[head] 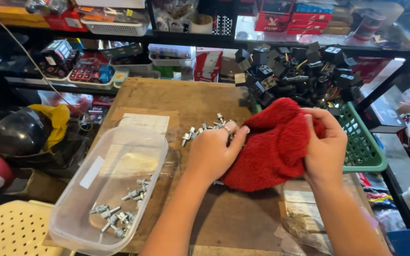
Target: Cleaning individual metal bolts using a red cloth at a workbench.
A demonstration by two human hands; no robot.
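Observation:
A red fluffy cloth (271, 144) lies bunched over the middle of a brown wooden board (176, 97). My right hand (324, 147) grips the cloth's right side from above. My left hand (212, 151), with a ring on one finger, presses against the cloth's left edge, fingers curled over a small pile of metal bolts (202, 129) on the board. Whether the left hand holds a bolt is hidden by the fingers. A clear plastic tub (91, 204) at the lower left holds several more metal bolts (119, 211).
A green plastic basket (364, 154) heaped with black relay-like parts (295, 71) stands at the right. Shelves of boxed goods fill the back. A black helmet (13, 132) and a cream perforated chair seat (10, 230) are at left. Clear plastic bags lie at the lower right.

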